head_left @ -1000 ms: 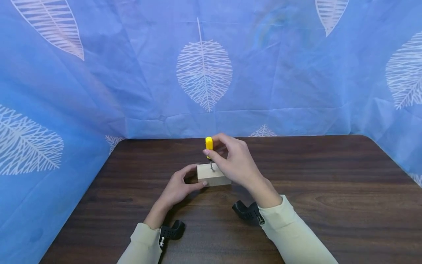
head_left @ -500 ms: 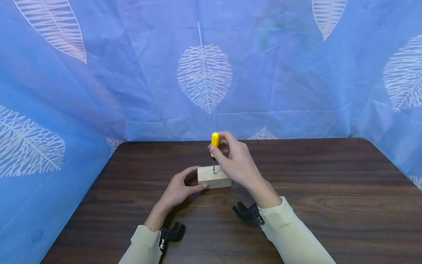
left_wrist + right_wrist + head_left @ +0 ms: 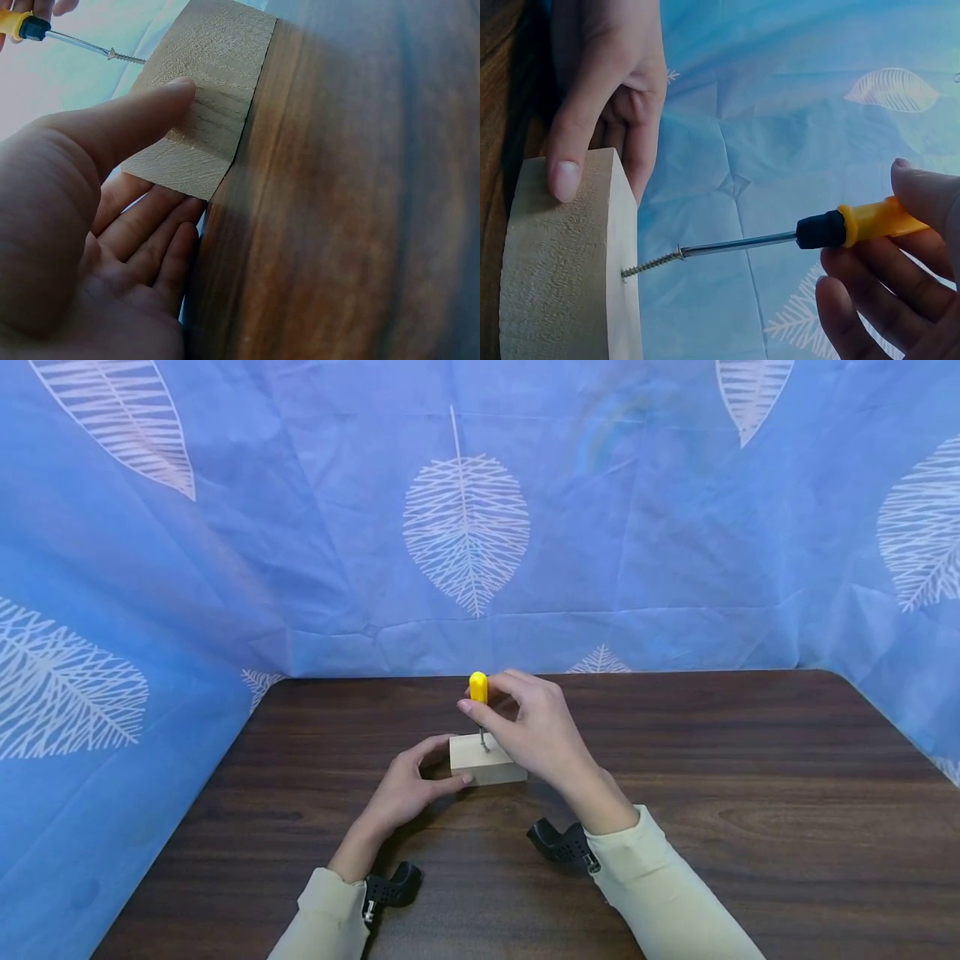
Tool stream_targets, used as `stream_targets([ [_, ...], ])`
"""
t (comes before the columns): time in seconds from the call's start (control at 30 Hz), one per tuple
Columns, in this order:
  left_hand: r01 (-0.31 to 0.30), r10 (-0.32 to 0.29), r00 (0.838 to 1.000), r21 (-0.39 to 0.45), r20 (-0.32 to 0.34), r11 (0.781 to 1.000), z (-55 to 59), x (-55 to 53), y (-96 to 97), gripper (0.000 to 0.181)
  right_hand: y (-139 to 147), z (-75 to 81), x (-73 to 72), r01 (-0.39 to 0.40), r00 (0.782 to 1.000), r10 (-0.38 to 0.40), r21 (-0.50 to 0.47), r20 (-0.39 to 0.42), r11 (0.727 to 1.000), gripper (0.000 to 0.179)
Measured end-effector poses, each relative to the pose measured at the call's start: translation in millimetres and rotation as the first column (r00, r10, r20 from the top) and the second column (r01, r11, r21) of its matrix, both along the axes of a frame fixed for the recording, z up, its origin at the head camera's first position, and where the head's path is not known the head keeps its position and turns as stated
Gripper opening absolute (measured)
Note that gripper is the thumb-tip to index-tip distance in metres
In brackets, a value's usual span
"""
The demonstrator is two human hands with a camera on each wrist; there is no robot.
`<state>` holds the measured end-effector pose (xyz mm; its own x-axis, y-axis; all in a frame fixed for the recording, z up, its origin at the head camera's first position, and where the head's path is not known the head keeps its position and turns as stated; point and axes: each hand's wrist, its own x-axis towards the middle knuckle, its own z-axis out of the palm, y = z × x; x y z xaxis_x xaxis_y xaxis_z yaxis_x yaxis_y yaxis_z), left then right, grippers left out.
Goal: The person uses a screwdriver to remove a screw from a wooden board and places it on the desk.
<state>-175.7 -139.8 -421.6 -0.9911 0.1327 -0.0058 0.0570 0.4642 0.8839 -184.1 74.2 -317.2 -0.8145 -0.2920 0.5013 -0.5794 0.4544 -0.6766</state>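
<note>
A pale wooden block (image 3: 491,772) lies on the table, and my left hand (image 3: 408,787) grips its left end, thumb on the near face and fingers behind. A screw (image 3: 652,265) stands in the block's top face, slightly tilted, with much of its thread showing. My right hand (image 3: 543,727) holds a screwdriver (image 3: 478,688) by its yellow handle, between thumb and fingers. In the right wrist view the steel shaft (image 3: 739,244) meets the screw's head. The left wrist view shows the left thumb (image 3: 161,109) pressed on the block's face.
The dark brown wooden table (image 3: 750,827) spreads around the block. Behind it and to the sides hangs a blue cloth (image 3: 337,527) with white leaf prints. Each wrist wears a black camera mount, the left mount (image 3: 393,885) and the right mount (image 3: 558,841), both low over the table.
The screwdriver's handle tipped right and more upright half a second ago, then back left now. My right fingers have shifted around the handle. The left hand and block keep their place.
</note>
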Motion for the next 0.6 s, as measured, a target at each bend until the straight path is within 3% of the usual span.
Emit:
stream_targets([
  [0.3, -0.006, 0.006, 1.000, -0.011, 0.003, 1.000, 0.2, -1.0, 0.2, 0.061, -1.2, -0.3, 0.9, -0.002, 0.999, 0.002, 0.006, -0.035, 1.000, 0.017],
  [0.47, -0.010, 0.010, 1.000, -0.001, -0.001, 1.000, 0.7, -2.1, 0.1, 0.061, -0.1, -1.3, -1.4, 0.026, 0.996, -0.021, -0.055, 0.090, 0.998, 0.030],
  [0.6, -0.003, 0.003, 1.000, 0.001, -0.013, 1.000, 0.1, -2.0, -0.2, 0.061, 2.7, -2.2, -3.0, 0.071, 0.984, -0.055, -0.089, 0.168, 0.994, 0.025],
])
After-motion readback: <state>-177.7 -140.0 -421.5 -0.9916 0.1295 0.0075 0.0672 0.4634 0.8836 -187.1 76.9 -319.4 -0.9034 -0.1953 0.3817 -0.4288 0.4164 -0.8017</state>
